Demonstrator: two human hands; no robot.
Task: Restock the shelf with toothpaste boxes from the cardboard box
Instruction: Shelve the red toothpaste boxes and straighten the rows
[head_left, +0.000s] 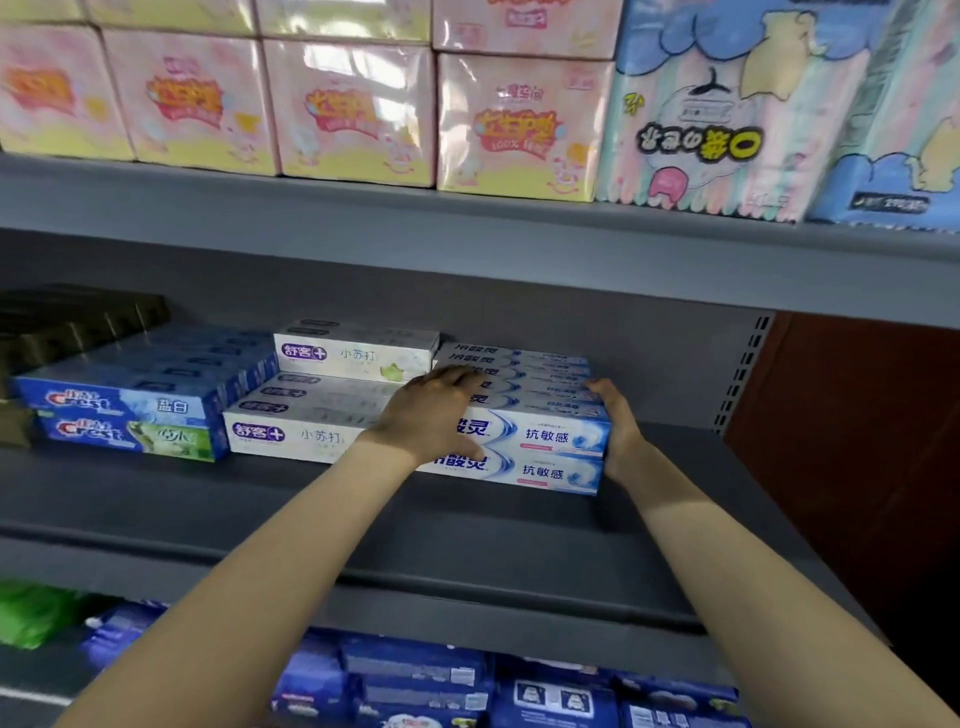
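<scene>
I see the grey shelf (467, 530) filling most of the view, and both my arms reach over its front edge. Above my grips, on the upper board, stand pink tissue packs (353, 109) and, more to the right, a blue pack with cartoon drawings (727, 119). Under my arms, on the lower level, lie dark blue packages (415, 675).

Between my two grips sits the stack of blue and white toothpaste boxes (550, 441), two layers high, lying flat on the shelf near its right end. My left grip (436, 410) rests on the left end of this stack, fingers only loosely bent over the top boxes, thumb down on the front face. My right grip (615, 426) presses on the right end of the stack, fingers nearly straight along the side.

Just left of my left grip lie the white toothpaste boxes (301, 431), touching the stack. Further left are the Crest boxes (130, 421), and behind these some dark boxes (78, 322).
</scene>
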